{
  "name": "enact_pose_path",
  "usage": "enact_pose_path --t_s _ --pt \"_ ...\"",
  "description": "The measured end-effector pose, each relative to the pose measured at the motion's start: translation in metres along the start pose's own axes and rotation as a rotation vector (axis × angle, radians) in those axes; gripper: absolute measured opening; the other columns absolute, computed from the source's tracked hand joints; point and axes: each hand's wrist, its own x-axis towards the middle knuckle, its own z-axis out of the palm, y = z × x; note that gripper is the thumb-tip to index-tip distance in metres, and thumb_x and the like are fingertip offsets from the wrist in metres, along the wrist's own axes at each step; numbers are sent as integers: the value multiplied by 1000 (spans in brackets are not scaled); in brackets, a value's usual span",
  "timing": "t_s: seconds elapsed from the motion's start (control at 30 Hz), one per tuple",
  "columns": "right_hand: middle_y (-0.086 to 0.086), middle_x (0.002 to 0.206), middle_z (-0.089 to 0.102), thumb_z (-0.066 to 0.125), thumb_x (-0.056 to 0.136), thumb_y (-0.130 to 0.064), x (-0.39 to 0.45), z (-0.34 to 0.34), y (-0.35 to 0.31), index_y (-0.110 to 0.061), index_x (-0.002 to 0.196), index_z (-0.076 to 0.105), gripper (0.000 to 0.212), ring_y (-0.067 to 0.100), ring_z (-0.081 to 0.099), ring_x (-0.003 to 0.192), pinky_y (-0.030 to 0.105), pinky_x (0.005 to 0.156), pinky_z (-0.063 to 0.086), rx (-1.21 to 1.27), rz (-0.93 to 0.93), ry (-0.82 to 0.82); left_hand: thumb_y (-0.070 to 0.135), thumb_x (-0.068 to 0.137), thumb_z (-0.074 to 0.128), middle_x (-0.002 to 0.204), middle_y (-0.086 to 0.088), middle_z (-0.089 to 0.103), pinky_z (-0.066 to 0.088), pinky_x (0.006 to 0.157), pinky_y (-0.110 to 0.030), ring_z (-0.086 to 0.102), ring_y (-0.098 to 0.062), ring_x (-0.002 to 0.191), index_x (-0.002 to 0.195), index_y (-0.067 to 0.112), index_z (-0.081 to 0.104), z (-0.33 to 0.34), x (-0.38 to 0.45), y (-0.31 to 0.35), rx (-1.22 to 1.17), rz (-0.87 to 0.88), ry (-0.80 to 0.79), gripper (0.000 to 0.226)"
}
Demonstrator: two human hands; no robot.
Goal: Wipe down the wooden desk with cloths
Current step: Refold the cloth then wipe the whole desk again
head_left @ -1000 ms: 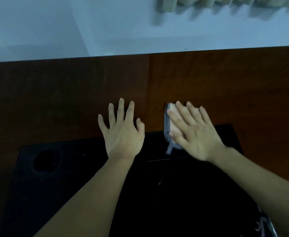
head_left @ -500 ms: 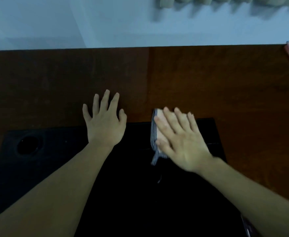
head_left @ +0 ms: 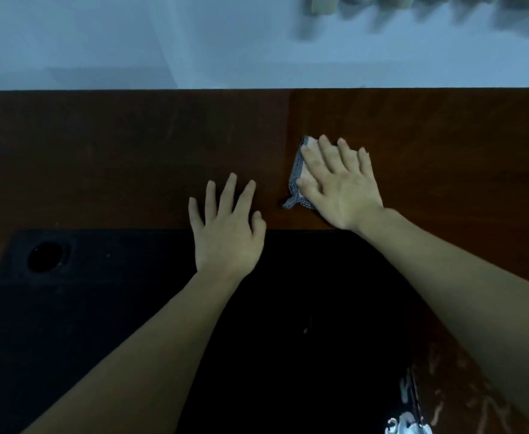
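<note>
Room: a pale wall (head_left: 100, 42) stands behind the far edge of the worktop; at the top right hangs a blurred light curtain (head_left: 413, 4).
Worktop: the dark brown wooden worktop (head_left: 445, 136) is glossy and fills the width of the view.
Mat: a black mat (head_left: 288, 324) lies on the near part of the worktop, and a round dark hole (head_left: 45, 256) shows near its far left corner; I cannot tell if something is inside.
Cloth: a small folded cloth (head_left: 297, 175), pale with a grey patterned border, lies on the bare wood just beyond the far edge of the mat.
Right hand: the right hand (head_left: 341, 186) presses flat on the cloth with straight fingers and covers most of it.
Left hand: the left hand (head_left: 228, 233) lies flat with spread fingers, holding nothing; its palm is over the mat edge and its fingers are over the wood, near the cloth but apart from it.
Near right corner: something shiny and white (head_left: 407, 427) is too blurred to name.
</note>
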Motion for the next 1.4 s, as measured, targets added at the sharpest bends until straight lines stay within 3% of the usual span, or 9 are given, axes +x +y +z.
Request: enact_pose_path --t_s 0.13,0.3,0.43,0.6,0.77,0.9,1.03,1.17,1.4 --pt "2 170 -12 6 102 -60 -34 6 -3 -35 161 -10 66 31 -13 155 55 123 -9 5 -86 -4 44 106 28 171 9 -1 -6 125 -53 -10 -23 156 161 40 10 -1 0 2 16 -25 -8 58" --pt "1 170 5 14 101 -66 -118 27 3 -36 161 3 68 32 6 156 56 124 5 10 -326 -77 44 105 28 170 9 0 -6 125 -52 -8 -23 157 161 41 11 3 1 6 44 -46 10 59" --pt "-5 170 -5 15 101 -67 -121 26 21 -41 161 -2 67 25 -7 156 51 124 -6 20 -425 -97 42 104 31 170 6 7 -6 125 -52 -4 -25 157 161 38 18 7 -2 3 25 -29 62 58" --pt "-4 170 -14 -1 95 -68 -55 10 32 -41 158 -13 70 25 -13 156 50 124 -10 -37 -247 -15 42 105 31 170 8 7 -6 126 -50 -5 -22 157 161 38 19 9 -4 1 12 -37 74 57" --pt "-1 170 -15 6 100 -64 -10 0 30 -38 160 -11 67 28 -16 155 51 123 -12 -1 -107 -34 44 105 30 170 9 6 -6 126 -50 -5 -21 157 161 39 18 9 -1 0 13 -30 76 57" --pt "2 170 -9 0 99 -62 -55 10 19 -36 161 -7 68 31 -11 156 55 124 -8 13 -148 -7 44 105 30 170 9 7 -5 126 -50 -4 -22 157 160 39 19 9 -1 1 17 -33 86 57" --pt "-1 171 5 12 102 -65 -120 29 19 -38 161 4 66 30 2 156 57 124 5 8 -327 -45 44 105 30 170 9 6 -6 126 -49 -5 -21 157 161 39 18 9 -2 -1 22 -42 73 57" --pt "-7 170 -5 7 100 -70 -125 31 31 -43 160 -3 67 23 -10 156 51 125 -6 35 -401 -67 44 104 29 170 9 7 -5 126 -50 -4 -22 157 161 39 19 9 0 1 18 -32 77 57" --pt "-4 169 -17 -3 93 -70 -33 5 32 -43 157 -15 71 26 -17 155 50 124 -12 -14 -158 -22 44 104 29 170 10 5 -6 126 -50 -6 -21 157 161 40 17 8 -1 0 19 -32 68 58"
